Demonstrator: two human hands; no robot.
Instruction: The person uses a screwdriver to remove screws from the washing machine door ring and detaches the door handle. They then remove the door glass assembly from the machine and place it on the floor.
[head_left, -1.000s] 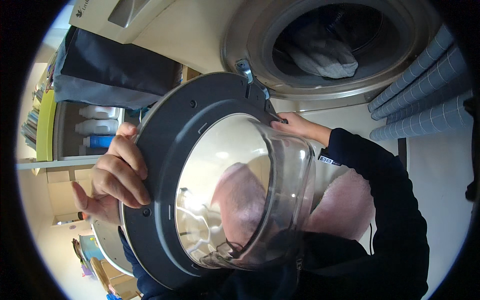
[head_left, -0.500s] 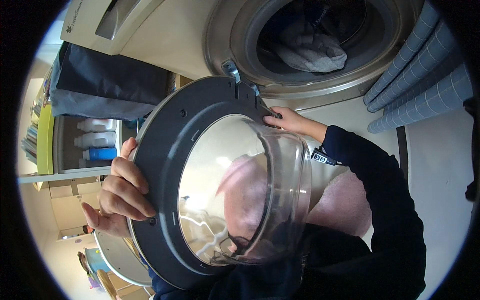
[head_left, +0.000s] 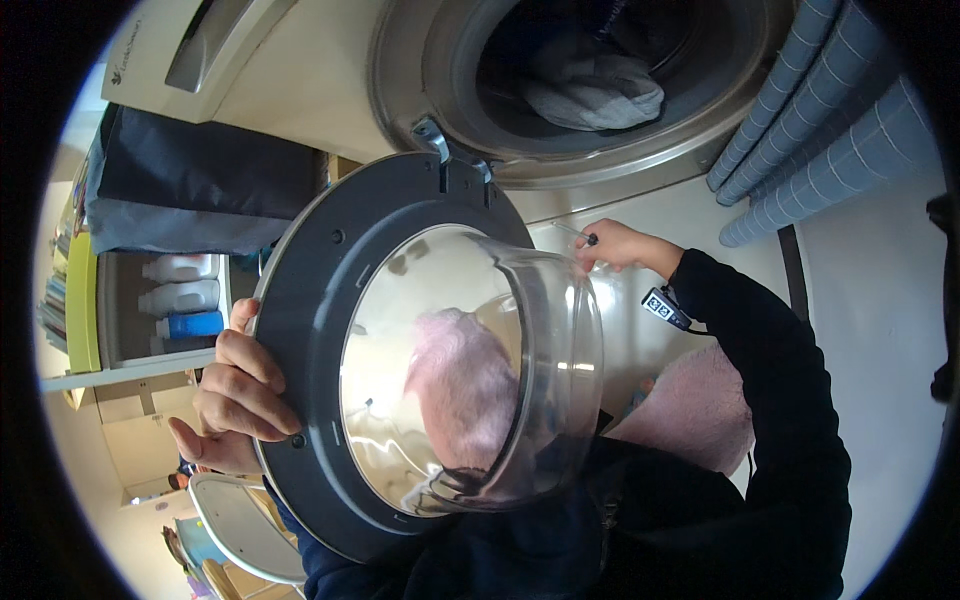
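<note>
My left hand (head_left: 235, 390) grips the outer rim of the washing machine door (head_left: 300, 300), fingers over its dark grey ring and thumb off the edge. The door stands swung out, its clear glass bowl (head_left: 560, 350) bulging toward the right. Metal hinges (head_left: 432, 138) join it to the machine's front. Right of the bowl, my right hand (head_left: 630, 247) is closed around what looks like a slim screwdriver (head_left: 580, 236), with a thin shaft and a black collar; most of it is hidden in the fingers. It is apart from the hinge.
Grey cloth (head_left: 600, 95) lies inside the open drum (head_left: 500, 60). Blue checked curtains (head_left: 850, 150) hang at the right. White and blue bottles (head_left: 190, 300) stand on a shelf at the left, below a dark fabric bag (head_left: 190, 180). Pink fluffy fabric (head_left: 695, 410) shows under my right arm.
My right hand has drawn back from the door's hinge side, and the tool in it now shows. The view has shifted slightly; my left hand keeps its hold on the rim.
</note>
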